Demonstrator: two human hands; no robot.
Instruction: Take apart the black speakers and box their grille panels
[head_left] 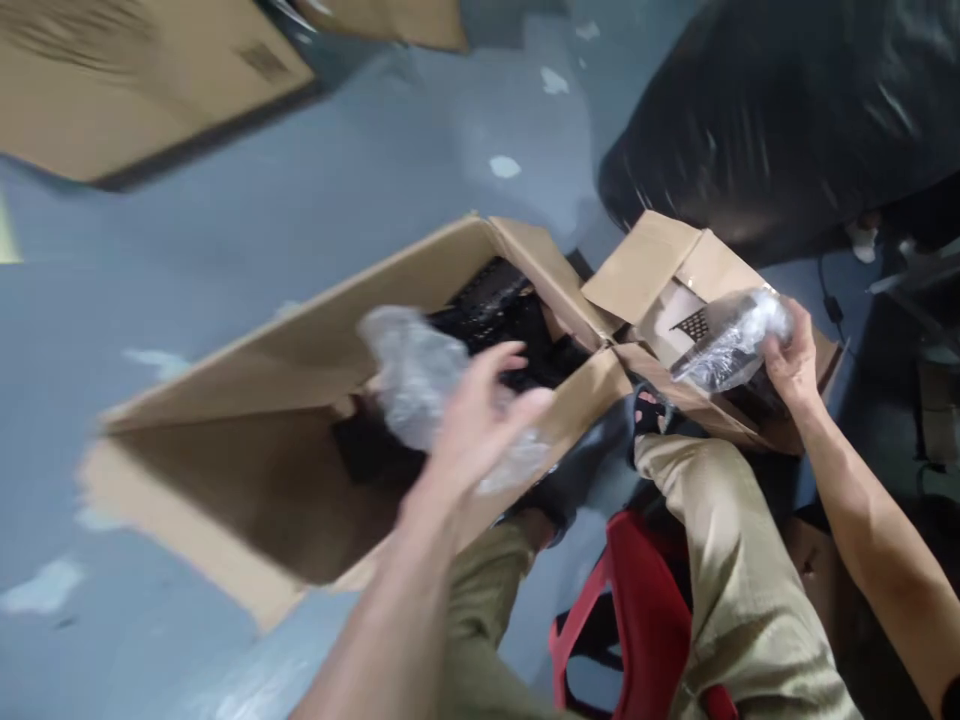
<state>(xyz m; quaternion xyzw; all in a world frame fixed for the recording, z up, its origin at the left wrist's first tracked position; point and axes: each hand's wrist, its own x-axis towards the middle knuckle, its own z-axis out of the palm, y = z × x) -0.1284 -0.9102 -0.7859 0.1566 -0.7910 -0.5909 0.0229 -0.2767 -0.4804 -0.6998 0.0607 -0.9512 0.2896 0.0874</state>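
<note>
My left hand (487, 410) is over the large open cardboard box (225, 370), its thumb and fingers apart and somewhat blurred. Crumpled clear plastic (412, 375) lies just beyond it; whether they touch I cannot tell. Inside that box are several black items (495, 310), some with a shiny wrapping. My right hand (793, 355) is closed on one end of a dark item in a clear plastic bag (727, 340). It holds this bagged item tilted above the smaller open cardboard box (645, 265), where a black perforated piece (691, 325) shows against a pale inner surface.
A big black plastic bag (765, 120) bulges at the upper right. Flat cardboard (150, 80) lies at the upper left on the grey-blue floor (420, 130). A red object with straps (645, 610) is between my legs, below the boxes.
</note>
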